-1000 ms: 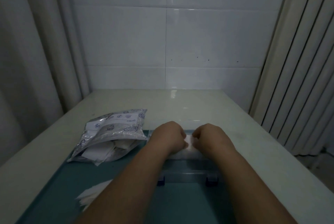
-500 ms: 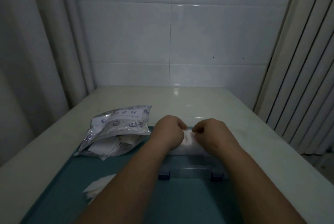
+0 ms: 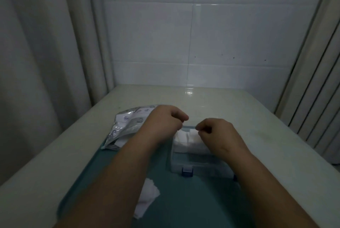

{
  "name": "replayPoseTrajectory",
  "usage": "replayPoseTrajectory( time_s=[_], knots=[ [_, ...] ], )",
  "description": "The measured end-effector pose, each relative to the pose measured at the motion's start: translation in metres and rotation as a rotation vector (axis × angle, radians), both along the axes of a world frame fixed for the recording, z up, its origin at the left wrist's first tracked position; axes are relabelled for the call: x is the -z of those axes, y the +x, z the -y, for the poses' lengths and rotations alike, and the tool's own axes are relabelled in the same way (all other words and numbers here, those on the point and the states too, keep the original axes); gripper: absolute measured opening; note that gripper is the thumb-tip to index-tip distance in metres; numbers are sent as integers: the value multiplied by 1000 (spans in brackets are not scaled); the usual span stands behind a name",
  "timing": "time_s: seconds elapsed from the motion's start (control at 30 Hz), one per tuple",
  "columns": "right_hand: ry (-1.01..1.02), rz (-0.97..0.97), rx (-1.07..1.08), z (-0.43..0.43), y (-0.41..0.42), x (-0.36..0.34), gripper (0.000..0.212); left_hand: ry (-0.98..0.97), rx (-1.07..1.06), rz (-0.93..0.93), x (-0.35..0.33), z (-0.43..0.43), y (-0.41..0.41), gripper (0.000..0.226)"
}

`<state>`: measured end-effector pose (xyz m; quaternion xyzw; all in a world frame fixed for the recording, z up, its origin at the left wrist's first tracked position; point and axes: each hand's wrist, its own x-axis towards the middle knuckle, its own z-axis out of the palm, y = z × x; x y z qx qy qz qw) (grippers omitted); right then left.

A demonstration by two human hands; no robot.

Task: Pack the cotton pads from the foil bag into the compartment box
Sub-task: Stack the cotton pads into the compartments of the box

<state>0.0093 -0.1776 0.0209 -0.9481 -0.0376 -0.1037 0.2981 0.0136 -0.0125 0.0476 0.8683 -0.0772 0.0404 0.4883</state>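
Both hands hover with fingers curled in, thumb tip against forefinger, and nothing visible between them. The left hand (image 3: pixel 165 123) is a little higher than the right hand (image 3: pixel 219 134). Just below and between the fingertips lies a stack of cotton pads (image 3: pixel 185 141), sitting in the far part of the clear box (image 3: pixel 198 165). The compartments nearer the wrists look unfilled, though the dim light makes that hard to confirm.

The stack seems to stand proud of the box rim, so the main risk is the top pads snagging on a fingertip and lifting out. A lid would also struggle to shut over them unless they are pressed flat. Pads this light will also slide sideways (they have almost no weight to hold them) if either wrist brushes the stack.

Left of the left fingers the foil bag (image 3: pixel 125 128) lies crumpled on its side with more white pads showing at its mouth. The left forearm crosses in front of that mouth, so a reach there means swinging the arm clear first. A few loose pads (image 3: pixel 147 196) lie on the teal mat (image 3: pixel 193 205) under the left forearm, where a sweep of the arm could push them off. A blue latch (image 3: pixel 187 172) sits on the box's near edge.
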Motion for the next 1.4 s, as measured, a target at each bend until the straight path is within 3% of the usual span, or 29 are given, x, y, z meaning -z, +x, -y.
replayPoseTrajectory(
  time_s=[0.43,0.63,0.83,0.93,1.07,1.2,1.4],
  knots=[
    [-19,-48,-315,-58,-6,-2,13,130,-110,-64,23,-72,-25,8],
    [-132,-32,-414,-59,-22,8,13,175,-132,-74,31,-93,-35,2],
    [-218,-111,-591,-60,-35,4,34,234,85,-125,24,-104,-66,21],
    [-326,-151,-622,-64,-41,3,53,443,233,-188,25,-106,-80,31],
    [-571,-92,-641,-71,-44,4,68,656,260,-186,34,-104,-84,55],
    [-735,-19,-722,-80,-45,11,52,740,226,-112,49,-96,-84,59],
    [-739,45,-681,-82,-42,13,25,741,116,29,55,-91,-73,45]
  ],
)
